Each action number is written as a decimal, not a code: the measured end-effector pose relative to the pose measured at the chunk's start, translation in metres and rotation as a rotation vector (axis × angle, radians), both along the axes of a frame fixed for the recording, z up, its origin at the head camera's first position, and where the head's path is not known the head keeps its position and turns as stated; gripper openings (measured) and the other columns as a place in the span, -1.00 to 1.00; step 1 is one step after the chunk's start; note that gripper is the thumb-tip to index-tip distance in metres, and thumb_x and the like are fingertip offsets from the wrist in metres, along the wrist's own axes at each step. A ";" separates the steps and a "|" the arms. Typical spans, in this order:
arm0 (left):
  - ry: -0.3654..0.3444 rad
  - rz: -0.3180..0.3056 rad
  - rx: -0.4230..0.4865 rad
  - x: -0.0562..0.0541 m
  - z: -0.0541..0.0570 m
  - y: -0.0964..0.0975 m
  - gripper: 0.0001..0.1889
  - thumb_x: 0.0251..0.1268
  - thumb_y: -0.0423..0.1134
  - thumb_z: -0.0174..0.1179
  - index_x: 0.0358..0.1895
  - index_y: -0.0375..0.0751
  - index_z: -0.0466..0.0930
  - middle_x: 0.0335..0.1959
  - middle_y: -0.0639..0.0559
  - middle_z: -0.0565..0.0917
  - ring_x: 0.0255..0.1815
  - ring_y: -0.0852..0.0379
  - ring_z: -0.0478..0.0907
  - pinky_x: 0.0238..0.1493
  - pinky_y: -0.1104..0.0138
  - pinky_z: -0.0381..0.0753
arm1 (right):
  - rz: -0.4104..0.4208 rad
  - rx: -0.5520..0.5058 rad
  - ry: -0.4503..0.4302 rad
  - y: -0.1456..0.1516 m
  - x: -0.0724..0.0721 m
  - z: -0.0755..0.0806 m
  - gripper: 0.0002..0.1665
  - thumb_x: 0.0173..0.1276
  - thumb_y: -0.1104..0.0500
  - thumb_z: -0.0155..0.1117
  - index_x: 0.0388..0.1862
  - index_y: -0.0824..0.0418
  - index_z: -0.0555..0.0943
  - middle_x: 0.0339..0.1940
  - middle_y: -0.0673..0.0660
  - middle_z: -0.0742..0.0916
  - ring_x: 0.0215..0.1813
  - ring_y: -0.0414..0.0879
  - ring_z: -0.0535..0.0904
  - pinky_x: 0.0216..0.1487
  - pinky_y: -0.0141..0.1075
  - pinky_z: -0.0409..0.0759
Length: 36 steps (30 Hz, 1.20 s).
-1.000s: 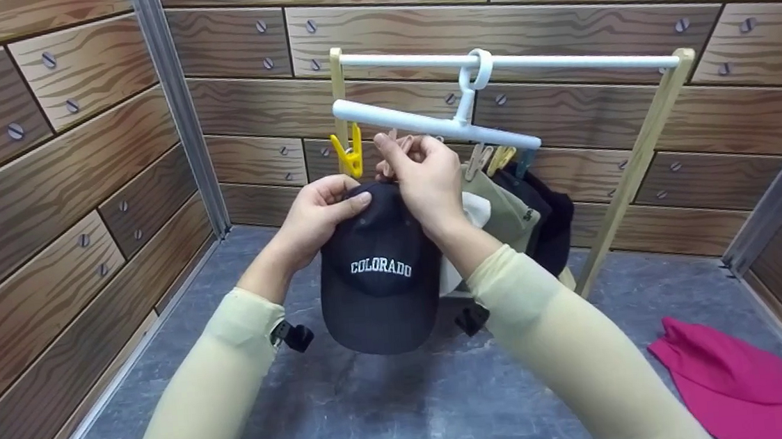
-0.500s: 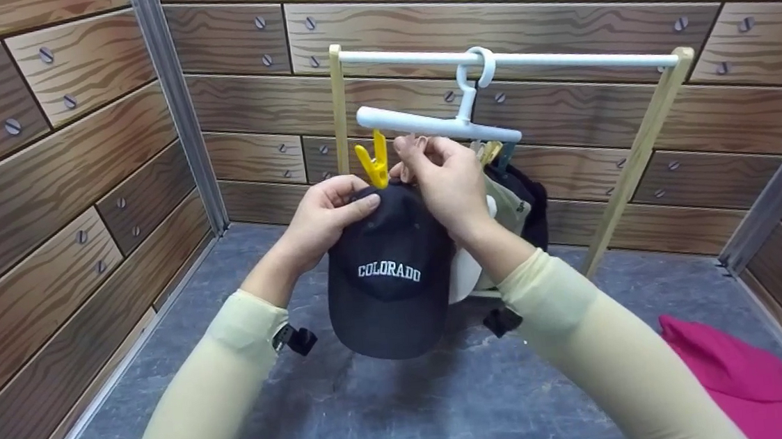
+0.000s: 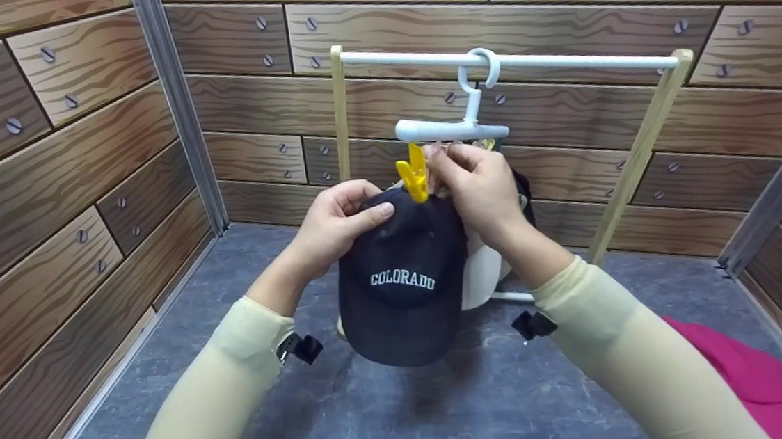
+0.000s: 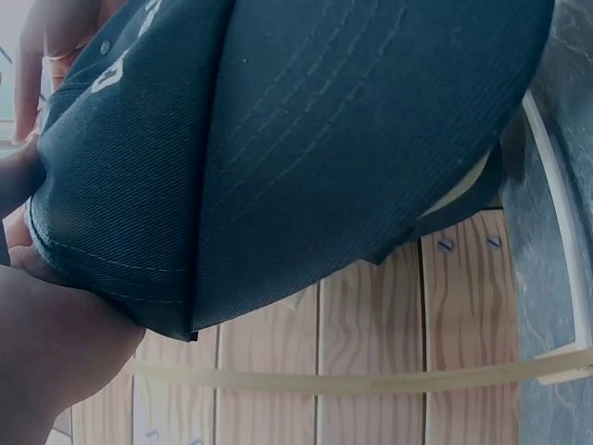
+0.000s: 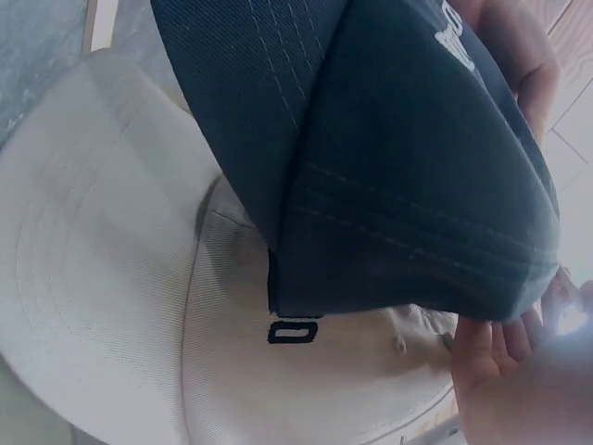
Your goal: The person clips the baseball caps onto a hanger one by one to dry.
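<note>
In the head view a dark navy baseball cap (image 3: pixel 399 281) with white COLORADO lettering hangs brim down below the white hanger (image 3: pixel 450 129). My left hand (image 3: pixel 335 224) pinches the crown at its upper left, thumb on the front. My right hand (image 3: pixel 483 188) pinches a pinkish clothespin (image 3: pixel 435 157) at the right of the crown's top. Whether that clothespin bites the cloth cannot be told. Just in front of the crown's top is a yellow clothespin (image 3: pixel 414 176). Behind the navy cap is a cream cap (image 5: pixel 102 250), large in the right wrist view.
The hanger hooks over the white rail (image 3: pixel 574 60) of a rack with wooden posts (image 3: pixel 641 165). More caps hang behind my right hand, mostly hidden. A magenta cap (image 3: pixel 759 372) lies on the grey floor at the right. Wood-patterned walls stand around.
The hanger has turned, its left end swinging right. Both hands, the navy cap and the yellow clothespin have shifted right and slightly down. The caps behind are now more hidden.
</note>
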State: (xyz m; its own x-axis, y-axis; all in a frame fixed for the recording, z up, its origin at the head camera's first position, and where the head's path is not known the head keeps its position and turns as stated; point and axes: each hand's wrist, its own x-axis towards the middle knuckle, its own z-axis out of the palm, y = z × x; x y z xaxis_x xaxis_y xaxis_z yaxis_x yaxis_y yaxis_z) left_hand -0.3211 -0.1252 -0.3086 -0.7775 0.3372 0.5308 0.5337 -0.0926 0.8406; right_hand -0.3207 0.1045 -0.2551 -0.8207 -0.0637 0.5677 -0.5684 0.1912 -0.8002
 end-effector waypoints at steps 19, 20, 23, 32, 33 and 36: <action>0.034 -0.048 -0.011 0.012 0.001 0.020 -0.88 0.54 -0.39 0.37 -0.25 -0.17 0.69 -0.43 0.11 0.66 -0.42 0.21 0.58 -0.36 0.39 0.56 | 0.158 -0.146 -0.052 0.028 0.003 -0.003 -0.64 0.63 0.27 0.18 -0.32 0.30 0.84 -0.40 0.07 0.80 -0.38 -0.18 0.66 -0.28 -0.37 0.68; 0.036 -0.052 -0.012 0.012 0.001 0.021 -0.89 0.54 -0.39 0.37 -0.24 -0.17 0.70 -0.43 0.11 0.66 -0.42 0.21 0.58 -0.36 0.39 0.56 | 0.177 -0.145 -0.041 0.029 0.003 -0.003 -0.64 0.64 0.28 0.17 -0.28 0.33 0.85 -0.36 0.08 0.82 -0.34 -0.17 0.70 -0.23 -0.35 0.70; 0.041 -0.069 -0.011 0.013 0.001 0.023 -0.89 0.55 -0.39 0.36 -0.23 -0.18 0.69 -0.43 0.11 0.66 -0.41 0.21 0.59 -0.35 0.40 0.57 | 0.224 -0.141 -0.017 0.034 0.001 -0.005 -0.63 0.67 0.28 0.13 -0.19 0.41 0.85 -0.28 0.14 0.86 -0.27 -0.12 0.76 -0.12 -0.32 0.73; 0.054 -0.127 -0.016 0.020 0.002 0.030 -0.92 0.58 -0.39 0.35 -0.14 -0.34 0.68 -0.37 0.06 0.72 -0.34 0.17 0.67 -0.28 0.37 0.67 | 0.280 -0.150 -0.022 0.040 0.005 -0.002 -0.60 0.71 0.26 0.10 -0.07 0.56 0.78 -0.34 0.25 0.83 -0.25 -0.04 0.75 -0.11 -0.28 0.72; 0.059 -0.132 -0.015 0.020 0.002 0.031 -0.91 0.57 -0.39 0.35 -0.13 -0.37 0.68 -0.37 0.06 0.72 -0.34 0.17 0.67 -0.27 0.36 0.68 | 0.280 -0.152 -0.025 0.040 0.005 -0.002 -0.61 0.71 0.26 0.11 -0.09 0.53 0.79 -0.35 0.27 0.83 -0.26 -0.03 0.75 -0.12 -0.27 0.72; 0.078 -0.144 -0.015 0.020 0.001 0.033 -0.89 0.57 -0.41 0.35 -0.11 -0.44 0.67 -0.36 0.06 0.72 -0.33 0.17 0.67 -0.26 0.35 0.68 | 0.280 -0.168 -0.030 0.040 0.006 -0.001 -0.62 0.69 0.28 0.12 -0.11 0.51 0.81 -0.34 0.31 0.82 -0.26 -0.01 0.74 -0.13 -0.27 0.71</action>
